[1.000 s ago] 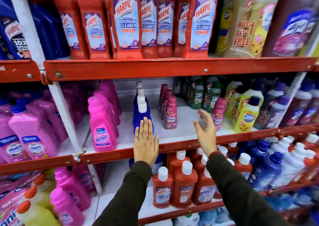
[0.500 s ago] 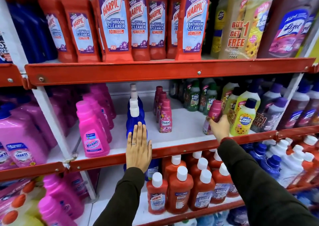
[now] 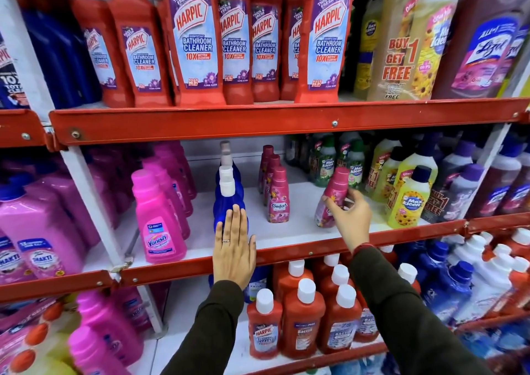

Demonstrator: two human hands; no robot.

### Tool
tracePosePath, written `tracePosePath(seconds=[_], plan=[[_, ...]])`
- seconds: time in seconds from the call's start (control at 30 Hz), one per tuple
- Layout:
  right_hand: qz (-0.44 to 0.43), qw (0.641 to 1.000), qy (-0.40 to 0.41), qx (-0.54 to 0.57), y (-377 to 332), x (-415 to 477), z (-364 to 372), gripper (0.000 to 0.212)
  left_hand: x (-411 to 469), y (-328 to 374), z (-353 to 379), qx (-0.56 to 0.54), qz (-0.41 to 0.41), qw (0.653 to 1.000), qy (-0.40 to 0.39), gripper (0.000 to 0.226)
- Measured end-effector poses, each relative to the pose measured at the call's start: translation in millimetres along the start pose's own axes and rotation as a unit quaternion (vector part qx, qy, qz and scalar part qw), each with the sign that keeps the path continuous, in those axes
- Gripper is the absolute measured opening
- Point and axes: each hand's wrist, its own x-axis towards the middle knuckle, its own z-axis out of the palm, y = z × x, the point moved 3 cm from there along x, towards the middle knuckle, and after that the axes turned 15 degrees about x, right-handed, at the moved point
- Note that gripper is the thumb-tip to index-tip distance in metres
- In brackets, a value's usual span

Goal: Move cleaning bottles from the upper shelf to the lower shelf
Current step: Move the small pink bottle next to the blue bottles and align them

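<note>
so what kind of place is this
Most likely a shop's cleaning-products aisle: red shelves carry rows of identical bathroom cleaner bottles, and one yellow bottle is marked "buy 1 get 1 free". The right hand grips a pink bottle.

We see bare white shelf board (image 3: 298,202) at 12 o'clock, between dark pink Comfort bottles (image 3: 277,195) and the tilted pink bottle (image 3: 332,197).
</note>
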Motion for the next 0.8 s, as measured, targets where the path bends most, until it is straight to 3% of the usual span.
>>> tracePosePath(seconds=[0.27,0.8], plan=[[-0.005,0.996,-0.084,0.017,0,-37,51,0.054,1,0,-1,0.004,0.000,1.000,-0.007,0.073],[-0.003,0.996,-0.090,-0.001,7,-54,73,0.058,0,1,1,0.010,0.005,1.000,-0.017,0.072]])
